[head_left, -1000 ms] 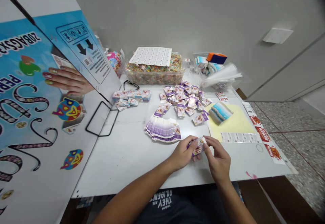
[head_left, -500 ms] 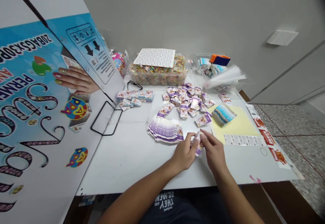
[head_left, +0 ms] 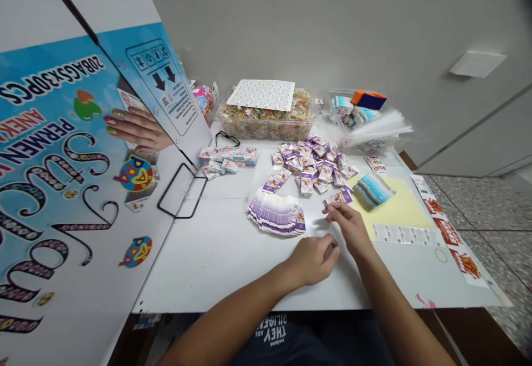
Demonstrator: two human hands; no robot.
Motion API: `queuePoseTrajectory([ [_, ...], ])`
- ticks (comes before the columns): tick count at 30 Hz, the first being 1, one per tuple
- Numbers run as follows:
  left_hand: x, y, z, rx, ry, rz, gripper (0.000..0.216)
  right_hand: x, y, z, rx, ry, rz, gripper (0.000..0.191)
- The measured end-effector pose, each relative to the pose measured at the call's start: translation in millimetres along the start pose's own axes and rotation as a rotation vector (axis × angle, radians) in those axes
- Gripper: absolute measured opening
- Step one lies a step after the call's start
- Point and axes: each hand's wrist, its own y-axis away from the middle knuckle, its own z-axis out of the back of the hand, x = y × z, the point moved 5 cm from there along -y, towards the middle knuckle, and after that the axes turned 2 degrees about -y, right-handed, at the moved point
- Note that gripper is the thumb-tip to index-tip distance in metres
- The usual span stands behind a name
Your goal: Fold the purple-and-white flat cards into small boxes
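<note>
My left hand (head_left: 316, 258) rests on the white table (head_left: 216, 255) with its fingers curled under; whatever may be inside them is hidden. My right hand (head_left: 349, 225) lies just beyond it with fingers stretched flat, the tips next to a small purple packet (head_left: 338, 197). A fanned row of purple packets (head_left: 276, 216) lies just left of both hands. A loose pile of the same packets (head_left: 316, 164) lies farther back.
A big blue printed carton flap (head_left: 62, 178) fills the left, with another person's hand (head_left: 139, 128) on it. Behind are a clear tub of sweets (head_left: 266, 117), a row of packets (head_left: 228, 155) and a plastic bag (head_left: 369, 117). A yellow sheet (head_left: 399, 211) lies at the right.
Both hands held one small packet together above the table. They have now parted: the left hand dropped to the table, curled, and the right reached forward toward the loose packets.
</note>
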Motion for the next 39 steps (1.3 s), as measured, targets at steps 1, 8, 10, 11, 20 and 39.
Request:
queuePoseTrajectory([
  [1,-1,1,-2,0.038,-0.054,-0.026,0.022,-3,2,-7,0.051,0.043,0.009,0.027],
  [8,-7,8,-14,0.371,-0.236,-0.231,0.020,-6,-3,-44,0.369,0.352,0.161,0.074],
  [10,-7,8,-12,0.375,-0.226,-0.234,0.023,-7,-5,-49,0.450,0.485,0.210,0.084],
  [11,-7,8,-12,0.381,-0.218,-0.232,0.025,-8,-5,-50,0.471,0.526,0.219,0.084],
  [20,-5,4,-9,0.397,-0.041,-0.110,0.031,16,9,-40,0.431,0.466,0.390,0.025],
  [39,7,-6,-6,0.137,1.287,0.108,0.062,31,142,-7,0.149,0.665,0.909,0.057],
])
